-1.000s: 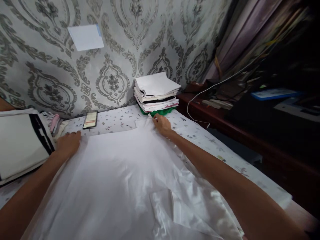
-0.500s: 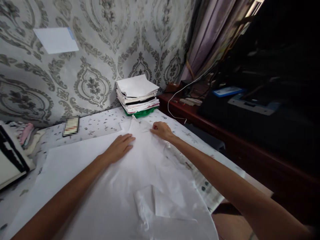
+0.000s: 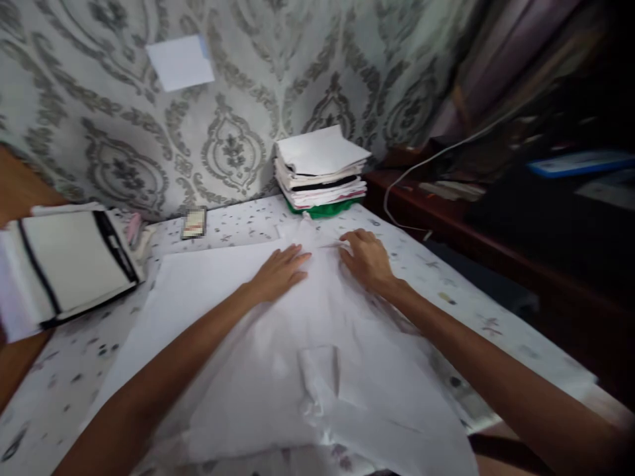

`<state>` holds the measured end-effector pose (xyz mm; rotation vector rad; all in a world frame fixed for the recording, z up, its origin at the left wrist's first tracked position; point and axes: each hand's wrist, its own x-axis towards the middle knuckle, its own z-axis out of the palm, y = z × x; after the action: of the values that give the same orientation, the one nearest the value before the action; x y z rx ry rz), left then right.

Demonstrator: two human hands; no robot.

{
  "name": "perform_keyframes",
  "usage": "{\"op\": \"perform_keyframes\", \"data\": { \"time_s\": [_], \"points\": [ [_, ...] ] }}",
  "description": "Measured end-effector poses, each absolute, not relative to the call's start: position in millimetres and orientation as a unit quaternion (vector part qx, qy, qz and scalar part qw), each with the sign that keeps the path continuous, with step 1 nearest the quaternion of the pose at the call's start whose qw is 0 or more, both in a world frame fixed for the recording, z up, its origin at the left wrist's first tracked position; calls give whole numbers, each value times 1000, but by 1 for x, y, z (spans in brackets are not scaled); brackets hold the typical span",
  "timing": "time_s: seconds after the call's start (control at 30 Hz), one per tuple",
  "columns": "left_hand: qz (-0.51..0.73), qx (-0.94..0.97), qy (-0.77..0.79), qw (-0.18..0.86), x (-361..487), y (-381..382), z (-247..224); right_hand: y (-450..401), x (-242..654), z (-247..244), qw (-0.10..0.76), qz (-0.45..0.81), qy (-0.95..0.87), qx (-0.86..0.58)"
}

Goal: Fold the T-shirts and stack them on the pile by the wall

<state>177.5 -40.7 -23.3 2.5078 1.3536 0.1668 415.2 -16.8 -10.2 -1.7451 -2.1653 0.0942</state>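
A thin white sheet or bag [image 3: 248,390], glossy and creased, lies spread over the patterned table cover, with a flat white piece [image 3: 198,284] beneath its left side. My left hand [image 3: 280,272] rests palm down on the white material, fingers spread. To its right, my right hand [image 3: 367,259] is at the upper right edge of the material, fingers apart and slightly bent, touching it. A gathered white tip [image 3: 306,219] pokes up between and beyond the hands.
Behind the hands stands a stack of folded cloths [image 3: 322,155]. A phone-like item [image 3: 194,223] lies at the back. Folded white-and-black cloths [image 3: 74,261] sit at left. A dark red desk [image 3: 446,225] with a white cable [image 3: 397,182] borders the right.
The view has swung left, so things appear further right. My right hand has opened from a pinch and its fingers now spread over the material. My left hand stays flat.
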Motion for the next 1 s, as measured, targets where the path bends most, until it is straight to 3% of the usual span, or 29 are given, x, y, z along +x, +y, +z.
{"op": "perform_keyframes", "data": {
  "time_s": [0.2, 0.53, 0.8, 1.0],
  "points": [
    [32, 827, 546, 132, 111, -92, -20, -35, 395, -44, 141, 40, -905, -399],
    [63, 659, 749, 34, -92, -136, -24, -17, 423, -64, 121, 20, -898, -422],
    [91, 650, 754, -6, -64, -155, -23, -19, 419, -50, 81, 40, -895, -438],
    [60, 725, 682, 71, -22, -184, -28, -56, 418, -46, 69, -32, -895, -439]
  ]
}}
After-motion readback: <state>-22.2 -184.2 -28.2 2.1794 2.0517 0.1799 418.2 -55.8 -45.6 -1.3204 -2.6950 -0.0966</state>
